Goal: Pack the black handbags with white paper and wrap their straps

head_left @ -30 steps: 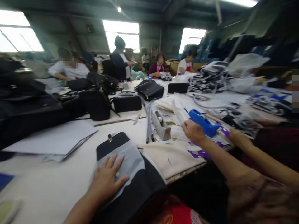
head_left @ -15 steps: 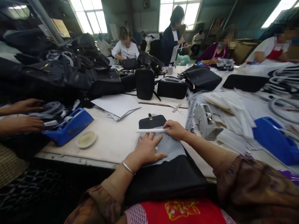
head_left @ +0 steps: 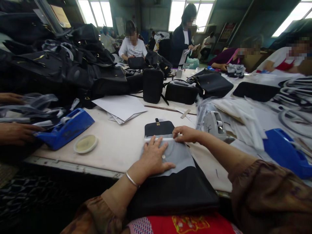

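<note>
A black bag [head_left: 175,188] lies at the table's front edge, partly over my lap. Its flap [head_left: 159,127] with a small gold clasp points away from me. A thin grey sheet [head_left: 181,159], with a small round pale spot on it, covers the bag's middle. Across the sheet's far end runs a slim white roll [head_left: 168,139], partly covered by the sheet's edge. My left hand [head_left: 154,156] lies spread on the sheet, fingertips touching the roll. My right hand [head_left: 184,134] is closed in a pinch at the sheet's far right corner, beside the roll's right end.
To the left stand a blue tape dispenser [head_left: 67,128], a round dish [head_left: 85,144] and white paper sheets [head_left: 119,107]. On the right are a grey tape dispenser [head_left: 215,125] and a blue one [head_left: 286,151]. Black bags [head_left: 153,85] line the back. Co-worker's hands [head_left: 16,132] are at far left.
The white roll, earlier lying bare over the sheet with its left end sticking out, is now partly covered by the sheet's edge. My right hand has shifted its pinch; my left stays spread.
</note>
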A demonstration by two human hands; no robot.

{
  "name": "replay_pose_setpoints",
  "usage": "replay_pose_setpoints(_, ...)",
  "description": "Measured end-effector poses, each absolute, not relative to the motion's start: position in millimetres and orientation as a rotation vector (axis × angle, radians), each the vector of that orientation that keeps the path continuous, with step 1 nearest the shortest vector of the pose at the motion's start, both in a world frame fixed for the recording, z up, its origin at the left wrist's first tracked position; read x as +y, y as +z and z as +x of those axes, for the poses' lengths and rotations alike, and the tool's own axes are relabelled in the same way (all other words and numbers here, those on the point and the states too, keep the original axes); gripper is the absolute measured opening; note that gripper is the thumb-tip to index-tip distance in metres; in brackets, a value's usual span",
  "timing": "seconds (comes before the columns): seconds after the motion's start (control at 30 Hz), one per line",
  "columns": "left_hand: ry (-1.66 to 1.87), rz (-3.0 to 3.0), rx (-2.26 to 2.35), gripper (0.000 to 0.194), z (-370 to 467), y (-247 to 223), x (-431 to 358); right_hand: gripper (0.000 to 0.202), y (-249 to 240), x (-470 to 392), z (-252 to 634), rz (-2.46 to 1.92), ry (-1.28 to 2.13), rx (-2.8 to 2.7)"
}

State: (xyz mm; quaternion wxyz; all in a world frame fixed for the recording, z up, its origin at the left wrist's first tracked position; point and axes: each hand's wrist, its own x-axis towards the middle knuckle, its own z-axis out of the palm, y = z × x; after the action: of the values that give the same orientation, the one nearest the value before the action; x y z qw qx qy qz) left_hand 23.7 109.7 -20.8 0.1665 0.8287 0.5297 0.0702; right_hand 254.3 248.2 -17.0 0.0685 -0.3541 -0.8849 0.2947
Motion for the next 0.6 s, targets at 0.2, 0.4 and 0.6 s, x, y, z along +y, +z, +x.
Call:
replay_pose_setpoints(0.2, 0.152, 2.327, 1.539, 0.099, 24.8, -15.2, 112.2, 0.036, -7.8, 297.0, 196.8, -1.424, 0.628, -2.765)
replay_pose_setpoints(0.4, 0.161, 2.333, 1.517, 0.1, 23.4, -15.9, 112.8, 0.051, -19.2, 309.3, 145.5, -1.672, 0.506, -2.681)
replay_pose_setpoints(0.6, 0.202, 2.325, 1.485, 0.096, 24.1, -15.6, 114.6, 0.042, 48.9, 292.3, 157.0, -1.564, 0.5, -2.663)
